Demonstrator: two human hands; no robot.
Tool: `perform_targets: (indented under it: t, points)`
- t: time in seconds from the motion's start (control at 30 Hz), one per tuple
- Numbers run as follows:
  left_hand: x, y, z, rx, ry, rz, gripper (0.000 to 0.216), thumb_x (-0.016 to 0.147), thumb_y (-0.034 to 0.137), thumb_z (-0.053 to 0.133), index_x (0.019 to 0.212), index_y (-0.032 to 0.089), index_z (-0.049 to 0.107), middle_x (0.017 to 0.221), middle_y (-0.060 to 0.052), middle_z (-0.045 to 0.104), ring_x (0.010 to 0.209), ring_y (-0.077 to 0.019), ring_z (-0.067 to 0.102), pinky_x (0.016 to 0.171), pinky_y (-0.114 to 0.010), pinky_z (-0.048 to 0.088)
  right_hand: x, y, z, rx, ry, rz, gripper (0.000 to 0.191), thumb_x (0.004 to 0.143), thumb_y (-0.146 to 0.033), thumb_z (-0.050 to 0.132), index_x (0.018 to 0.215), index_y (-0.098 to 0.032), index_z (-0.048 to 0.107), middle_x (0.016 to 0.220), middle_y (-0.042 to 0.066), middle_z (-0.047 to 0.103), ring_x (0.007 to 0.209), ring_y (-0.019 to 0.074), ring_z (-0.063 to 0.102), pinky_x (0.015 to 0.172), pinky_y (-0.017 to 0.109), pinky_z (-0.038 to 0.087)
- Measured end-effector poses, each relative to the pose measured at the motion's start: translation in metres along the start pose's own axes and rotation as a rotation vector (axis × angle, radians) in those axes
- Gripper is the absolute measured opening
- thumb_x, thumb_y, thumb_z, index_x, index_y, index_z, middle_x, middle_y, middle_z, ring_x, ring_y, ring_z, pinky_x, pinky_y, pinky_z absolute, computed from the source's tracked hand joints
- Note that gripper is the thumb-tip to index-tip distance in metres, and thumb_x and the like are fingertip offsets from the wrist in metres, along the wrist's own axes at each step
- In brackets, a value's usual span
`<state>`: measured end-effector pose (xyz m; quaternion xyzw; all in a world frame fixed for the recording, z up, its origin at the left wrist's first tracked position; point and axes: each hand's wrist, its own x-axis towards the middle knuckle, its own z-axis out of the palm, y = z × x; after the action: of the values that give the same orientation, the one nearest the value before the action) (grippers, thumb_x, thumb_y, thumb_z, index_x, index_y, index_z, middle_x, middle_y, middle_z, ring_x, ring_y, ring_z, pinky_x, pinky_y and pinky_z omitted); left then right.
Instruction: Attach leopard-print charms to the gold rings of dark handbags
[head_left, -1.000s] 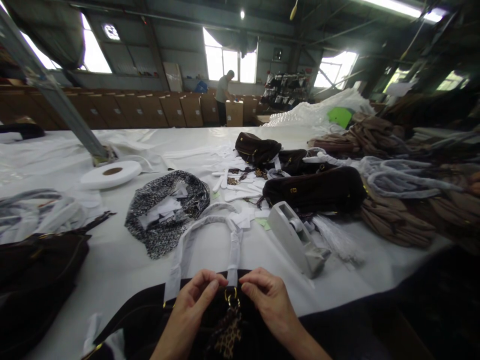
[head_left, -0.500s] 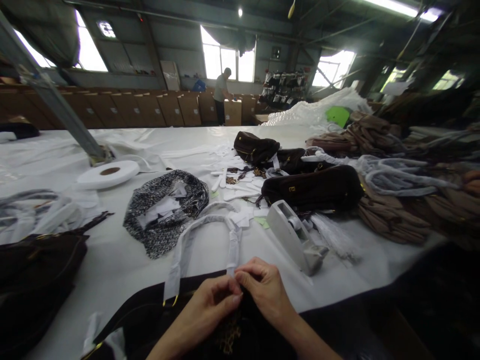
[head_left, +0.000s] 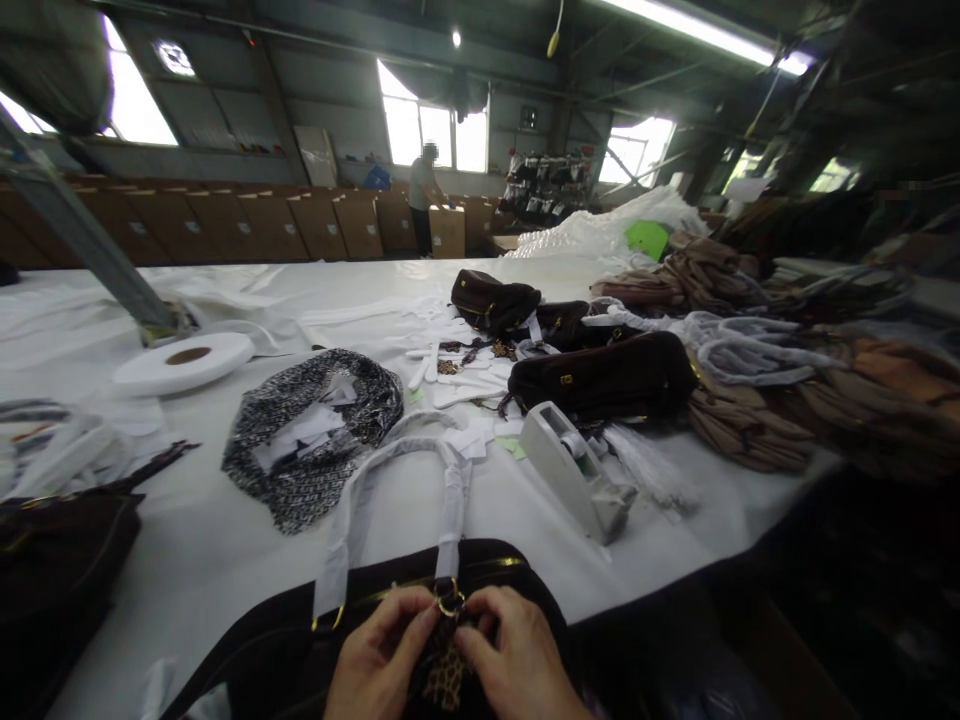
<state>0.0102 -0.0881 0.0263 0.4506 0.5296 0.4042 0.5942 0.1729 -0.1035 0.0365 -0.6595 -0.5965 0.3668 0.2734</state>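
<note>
Gold ring (head_left: 448, 603) on dark brown handbag (head_left: 300, 640) — left hand (head_left: 379, 655) and right hand (head_left: 510, 660) both pinch it.

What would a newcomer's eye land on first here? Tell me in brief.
At the bottom edge, the left hand and right hand pinch a gold ring and leopard-print tag on a dark handbag with white-wrapped handles. Just beyond, right of centre, sits a grey tape dispenser; a patterned pouch lies to the left.
</note>
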Motion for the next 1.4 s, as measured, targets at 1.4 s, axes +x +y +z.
perform_targets:
  t: [1.4]
  points:
    - [-0.005,0.009,0.004,0.731,-0.137,0.406,0.016,0.090,0.025,0.048,0.085,0.024,0.063,0.081,-0.001,0.066,0.076,-0.0137,0.063,0.070,-0.018,0.045,-0.001,0.010,0.000,0.653,-0.141,0.045,0.032,0.072,-0.039,0.071,0.090,-0.013,0.067,0.084,0.009,0.072,0.085,0.0258,0.067,0.076,0.032,0.052]
